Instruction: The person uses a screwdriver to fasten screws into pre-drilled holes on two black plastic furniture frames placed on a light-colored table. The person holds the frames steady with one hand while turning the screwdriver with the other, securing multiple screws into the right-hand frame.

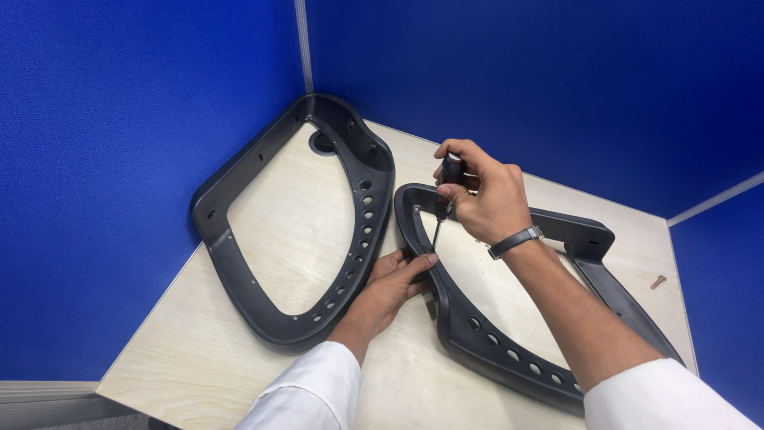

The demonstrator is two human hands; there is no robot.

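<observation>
**Screwdriver set on the nearer black frame**

Two white sleeves enter from the bottom edge of the head view. The landmark is the nearer frame [509, 350], a black plastic loop lying flat on the pale wooden table [199, 358], with a row of round holes along its near rail.

The left hand [390, 283] rests on the table against this frame's left outer edge, fingers loosely bent and the fingertips pressed to the rim; it grips nothing. Just above it, over the frame's left curve, the right hand [481, 195] is closed around a screwdriver [444, 209], thumb and fingers wrapped on the dark handle. The shaft points down and its tip meets the frame's inner left rail, close to the left fingertips. A dark watch [516, 240] sits on the right wrist.

Left of the nearer frame, almost touching it, lies a second black frame [263, 239], larger in view, also with a holed rail. A small screw [657, 281] lies on the table to the right, beyond the nearer frame's far corner. Blue partition walls [517, 80] stand behind.
</observation>
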